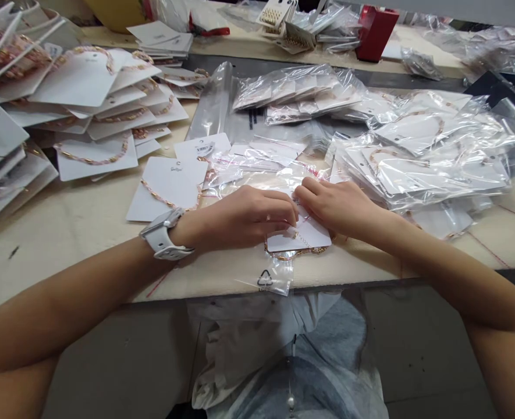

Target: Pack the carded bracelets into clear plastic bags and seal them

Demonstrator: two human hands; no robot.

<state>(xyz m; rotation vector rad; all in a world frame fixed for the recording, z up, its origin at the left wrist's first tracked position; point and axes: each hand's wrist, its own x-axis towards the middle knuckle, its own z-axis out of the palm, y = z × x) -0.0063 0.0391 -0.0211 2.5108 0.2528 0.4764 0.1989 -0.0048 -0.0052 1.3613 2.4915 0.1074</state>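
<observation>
A white jewelry card (316, 237) lies at the table's front edge between my hands. A fine gold chain with a clasp crosses its upper face, and pink and gold beads (298, 254) stick out below it. My left hand (252, 218), with a white watch on the wrist, has curled fingers gripping the card's left side. At the card's upper right, my right hand (338, 203) is closed on it, fingertips partly hidden. Beneath the card lies a clear plastic bag (279, 283) with a recycling mark. Another jewelry card (163, 180) rests left of my hands, its beaded strand facing up.
Stacks of beaded jewelry cards (82, 78) fill the left side. Bagged cards (423, 157) are heaped at the right, and more bagged cards (296, 87) lie behind my hands. A red holder (376, 34) and red-handled pliers (213, 31) are on the back ledge.
</observation>
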